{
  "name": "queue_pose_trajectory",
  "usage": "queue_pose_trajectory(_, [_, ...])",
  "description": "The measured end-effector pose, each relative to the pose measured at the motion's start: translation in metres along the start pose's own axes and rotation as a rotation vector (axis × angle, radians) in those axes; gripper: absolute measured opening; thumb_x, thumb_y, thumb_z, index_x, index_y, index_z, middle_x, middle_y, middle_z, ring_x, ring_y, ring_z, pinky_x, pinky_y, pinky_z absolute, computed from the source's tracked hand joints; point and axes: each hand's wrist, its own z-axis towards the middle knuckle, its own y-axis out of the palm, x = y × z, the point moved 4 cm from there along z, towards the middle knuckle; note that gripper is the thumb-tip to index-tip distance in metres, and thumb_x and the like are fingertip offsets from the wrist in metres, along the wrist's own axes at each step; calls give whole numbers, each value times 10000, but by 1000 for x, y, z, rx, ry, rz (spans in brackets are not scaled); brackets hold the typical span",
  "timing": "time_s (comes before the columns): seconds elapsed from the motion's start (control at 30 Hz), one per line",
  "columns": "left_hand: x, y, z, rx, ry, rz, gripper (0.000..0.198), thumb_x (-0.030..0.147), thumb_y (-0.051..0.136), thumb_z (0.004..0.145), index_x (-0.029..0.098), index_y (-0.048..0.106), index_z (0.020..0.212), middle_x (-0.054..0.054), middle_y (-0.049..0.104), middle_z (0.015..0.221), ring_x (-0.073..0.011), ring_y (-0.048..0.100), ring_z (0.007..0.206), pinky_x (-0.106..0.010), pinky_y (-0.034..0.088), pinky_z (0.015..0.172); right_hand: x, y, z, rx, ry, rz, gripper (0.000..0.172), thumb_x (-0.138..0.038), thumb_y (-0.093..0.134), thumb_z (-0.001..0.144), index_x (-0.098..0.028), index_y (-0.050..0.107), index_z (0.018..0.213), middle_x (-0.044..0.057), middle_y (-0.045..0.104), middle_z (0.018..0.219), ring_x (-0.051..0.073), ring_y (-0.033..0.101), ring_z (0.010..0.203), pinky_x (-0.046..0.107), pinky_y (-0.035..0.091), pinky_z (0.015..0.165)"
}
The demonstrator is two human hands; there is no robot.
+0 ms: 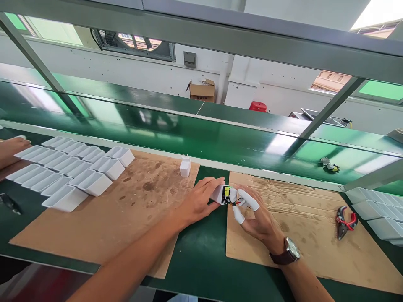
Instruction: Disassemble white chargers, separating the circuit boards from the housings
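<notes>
My left hand [198,201] grips a white charger housing [218,193] from the left side. A small circuit board [227,194] with yellow and black parts and red wires sits at the housing's open end. My right hand [255,216], with white finger cots on thumb and forefinger and a watch on the wrist, pinches that board. Both hands hover just above the gap between two cardboard sheets. One finished white plug [185,166] stands upright on the left cardboard sheet [126,209] behind my left hand.
Rows of empty white housings [66,170] lie at the left, more white housings [378,209] at the right edge. Red-handled pliers [344,221] rest on the right cardboard sheet [299,235]. Another person's hand [11,150] shows at far left. A green conveyor belt [195,134] runs behind, carrying a small part [327,164].
</notes>
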Motion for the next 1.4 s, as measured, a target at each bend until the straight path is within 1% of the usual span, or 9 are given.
queue_pose_trajectory(0.5, [-1,1,-1,-16,-14,-31,661,186,641,941,268,362,1535,-120,589,1441,-300,558,1341,-493,489,1114,-1,1,0,-67,27,-13,793,-24,618,901,-248,326,1603,165,605,1440,325,561,1363,601,549,1067])
queue_pose_trajectory(0.67, [-2,6,-4,-90,-50,-136,698,267,694,939,301,342,1541,-108,584,1442,-293,559,1339,-486,488,1113,0,8,-1,-88,17,7,741,-85,624,942,-259,332,1600,160,625,1424,311,576,1354,586,549,1075])
queue_pose_trajectory(0.73, [-3,9,-4,-164,-105,-217,753,302,701,933,308,299,1569,-107,582,1447,-287,582,1324,-466,504,1104,2,10,-3,-129,68,59,695,-146,647,955,-270,371,1580,149,626,1426,307,590,1344,570,540,1093])
queue_pose_trajectory(0.8, [-3,11,-5,-273,-166,-297,814,298,685,928,310,229,1602,-100,598,1438,-269,646,1234,-432,545,1045,7,12,-7,-173,188,156,625,-215,634,983,-290,404,1559,125,643,1409,290,626,1303,524,562,1076])
queue_pose_trajectory(0.9, [-3,11,-4,-388,-201,-373,828,231,618,926,305,176,1622,-84,647,1400,-229,714,1054,-386,575,946,16,14,-14,-156,388,286,437,-228,480,1058,-319,501,1484,74,719,1287,231,702,1186,434,607,1009])
queue_pose_trajectory(0.97, [-3,8,-3,-371,-197,-420,795,222,625,910,298,244,1604,-85,652,1407,-233,706,1109,-378,559,979,18,16,-16,-143,409,296,393,-211,449,1062,-323,566,1420,68,717,1286,224,697,1192,429,595,1024])
queue_pose_trajectory(1.1, [-10,0,1,-223,-233,-520,757,337,742,862,282,398,1534,-102,661,1386,-258,653,1239,-417,529,1059,12,30,-13,-224,228,261,458,-190,540,1008,-294,539,1454,112,583,1474,268,580,1362,493,530,1117])
queue_pose_trajectory(1.23, [-19,-5,2,-109,-277,-662,688,418,730,892,264,452,1502,-109,712,1304,-234,696,1109,-440,548,1011,10,45,-14,-247,131,198,436,-164,566,1004,-308,568,1415,112,605,1369,241,659,1214,442,612,993])
queue_pose_trajectory(1.4, [-25,-3,1,-107,-349,-738,600,524,632,953,245,496,1467,-113,736,1274,-229,710,1074,-403,568,946,9,50,-8,-198,44,124,328,-123,560,992,-264,629,1279,119,613,1278,228,694,1083,400,648,866])
